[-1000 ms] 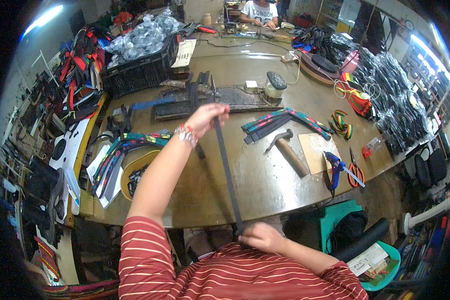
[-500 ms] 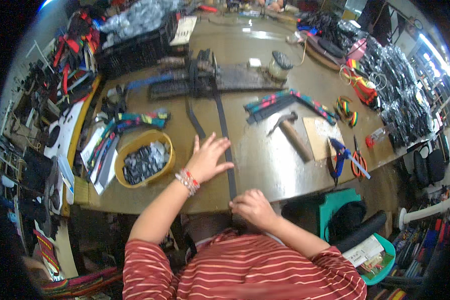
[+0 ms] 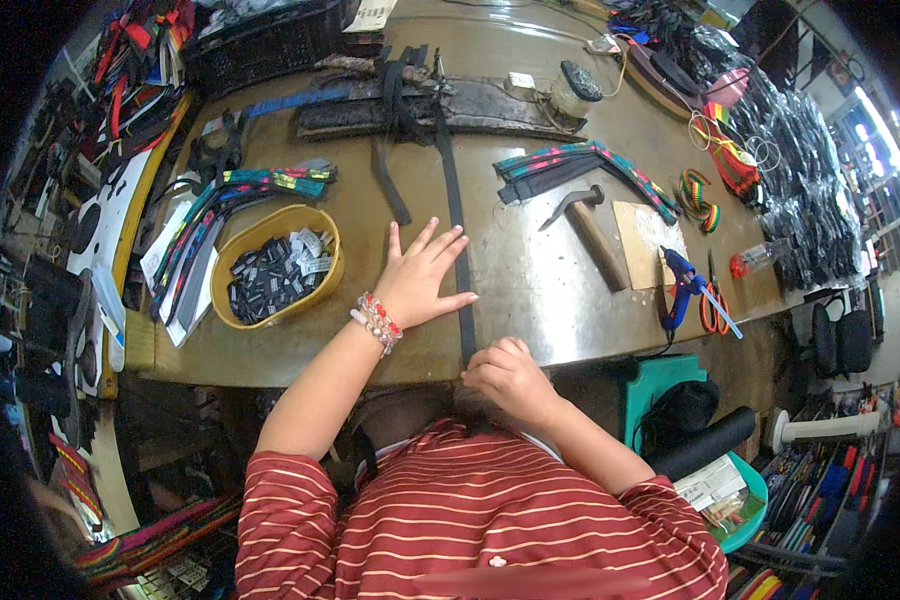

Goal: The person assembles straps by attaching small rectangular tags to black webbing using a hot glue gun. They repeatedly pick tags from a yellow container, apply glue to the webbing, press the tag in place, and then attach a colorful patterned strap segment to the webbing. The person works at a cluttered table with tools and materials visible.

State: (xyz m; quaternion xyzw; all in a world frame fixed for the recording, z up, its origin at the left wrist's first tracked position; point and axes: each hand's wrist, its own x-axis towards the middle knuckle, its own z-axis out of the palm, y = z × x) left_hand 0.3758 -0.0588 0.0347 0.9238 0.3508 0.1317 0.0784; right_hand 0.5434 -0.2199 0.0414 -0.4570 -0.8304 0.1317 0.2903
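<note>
A long black strap [image 3: 454, 185] runs from a dark bar at the back of the table down to the front edge. My left hand [image 3: 418, 277] lies flat with fingers spread, its fingertips and thumb at the strap's left side. At the table's front edge my right hand [image 3: 512, 380] is closed, thumb and fingers pinching the strap's near end. A second, shorter black strap end [image 3: 392, 187] lies to the left of the long one. Both straps reach a bundle of black webbing [image 3: 402, 100] looped over the dark bar [image 3: 350, 115].
Left of my hand stands a yellow basket [image 3: 338, 262] of small dark pieces. Patterned straps [image 3: 245, 190] lie behind it. To the right are a hammer [image 3: 595, 240], a blue glue gun [image 3: 682, 290], orange-handled scissors [image 3: 715, 308], a small jar [image 3: 573, 95] and more patterned straps [image 3: 580, 160].
The whole view has shifted, so the table sits higher in the picture. My left hand stays spread beside the strap and my right hand stays closed on its near end.
</note>
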